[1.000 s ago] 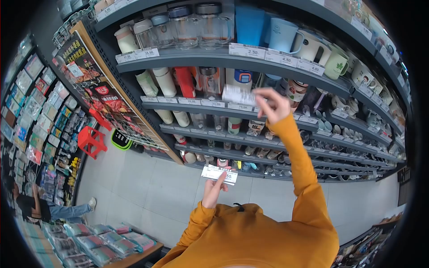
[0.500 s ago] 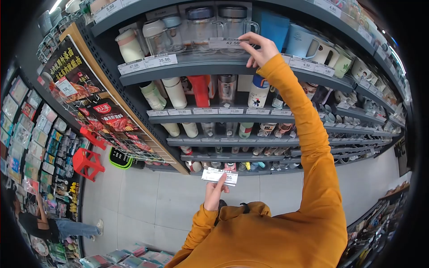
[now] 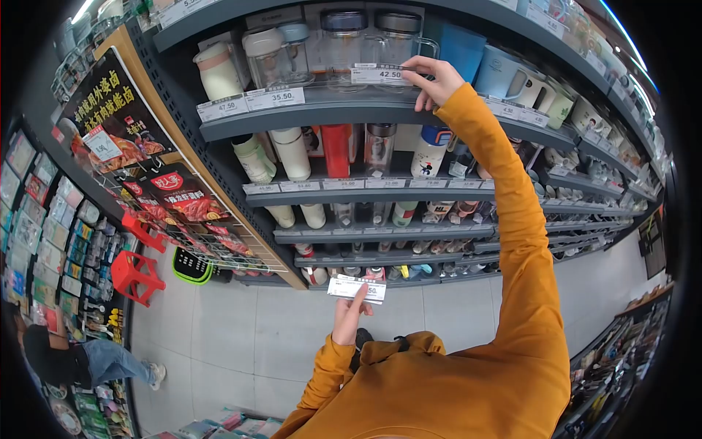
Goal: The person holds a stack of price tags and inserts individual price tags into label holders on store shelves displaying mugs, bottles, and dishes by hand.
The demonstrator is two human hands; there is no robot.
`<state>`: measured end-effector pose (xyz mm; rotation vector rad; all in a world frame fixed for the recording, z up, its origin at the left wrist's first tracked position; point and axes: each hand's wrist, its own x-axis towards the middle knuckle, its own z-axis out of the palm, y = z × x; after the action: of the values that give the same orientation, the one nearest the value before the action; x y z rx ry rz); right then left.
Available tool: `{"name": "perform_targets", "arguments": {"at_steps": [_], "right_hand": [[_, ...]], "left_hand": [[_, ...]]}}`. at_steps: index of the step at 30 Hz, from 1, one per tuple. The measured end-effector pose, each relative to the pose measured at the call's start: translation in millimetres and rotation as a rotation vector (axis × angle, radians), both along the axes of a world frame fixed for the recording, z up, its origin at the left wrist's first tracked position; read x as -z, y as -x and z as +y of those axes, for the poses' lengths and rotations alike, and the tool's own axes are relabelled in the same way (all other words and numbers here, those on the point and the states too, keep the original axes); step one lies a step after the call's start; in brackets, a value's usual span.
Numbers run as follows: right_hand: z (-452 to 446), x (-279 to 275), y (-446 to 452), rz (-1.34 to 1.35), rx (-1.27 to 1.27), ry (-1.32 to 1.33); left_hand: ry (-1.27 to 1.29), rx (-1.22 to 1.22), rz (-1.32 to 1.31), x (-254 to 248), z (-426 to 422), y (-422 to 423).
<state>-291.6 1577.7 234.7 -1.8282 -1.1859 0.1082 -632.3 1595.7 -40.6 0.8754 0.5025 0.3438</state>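
My right hand pinches the right end of a price tag that reads 42.50. That tag is in front of the upper shelf, before the glass jars with handles. To its left, a 35.50 tag and a 47.50 tag sit on the shelf edge. Lower down, my left hand is closed on a small stack of price tags, its thumb lying across the top one.
Blue cups stand on the upper shelf, right of my right hand. Bottles line the shelf below. A red stool and a green-rimmed basket are on the floor at left. Another person is at the far left.
My right hand has risen from the second shelf to the upper shelf with the tag, which now faces forward and reads clearly. The left hand still grips its tags. The view has shifted.
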Motion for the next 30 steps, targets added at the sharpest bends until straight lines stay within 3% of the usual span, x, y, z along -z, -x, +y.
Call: {"name": "perform_targets", "arguments": {"at_steps": [9,15,21,23,26,27,30], "right_hand": [[1.6,6.2,4.0,-0.004,-0.029,-0.072],[-1.6,11.3,10.1,-0.298,0.060,0.146],[-37.8,25.4,74.6,-0.470,0.086,-0.254],[-62.6,62.7,99.3,-0.293,0.004,-0.233],[-103.8,144.0,141.5,-0.068,-0.140,0.016],[-118.4,174.1,154.0,0.145,-0.150,0.114],[-164.8,231.3,198.8,0.450,-0.114,0.128]], "left_hand": [[0.022,0.022,0.012,9.9,-5.5,5.0],[0.022,0.007,0.007,11.0,-10.6,10.1],[0.025,-0.002,0.016,10.7,-19.5,12.0],[-0.016,0.003,0.040,13.3,-25.6,12.8],[-0.071,-0.022,0.080,10.8,-38.5,14.3],[-0.090,-0.033,0.093,7.9,-43.2,14.1],[-0.155,-0.071,0.072,-7.8,-64.5,10.0]]}}
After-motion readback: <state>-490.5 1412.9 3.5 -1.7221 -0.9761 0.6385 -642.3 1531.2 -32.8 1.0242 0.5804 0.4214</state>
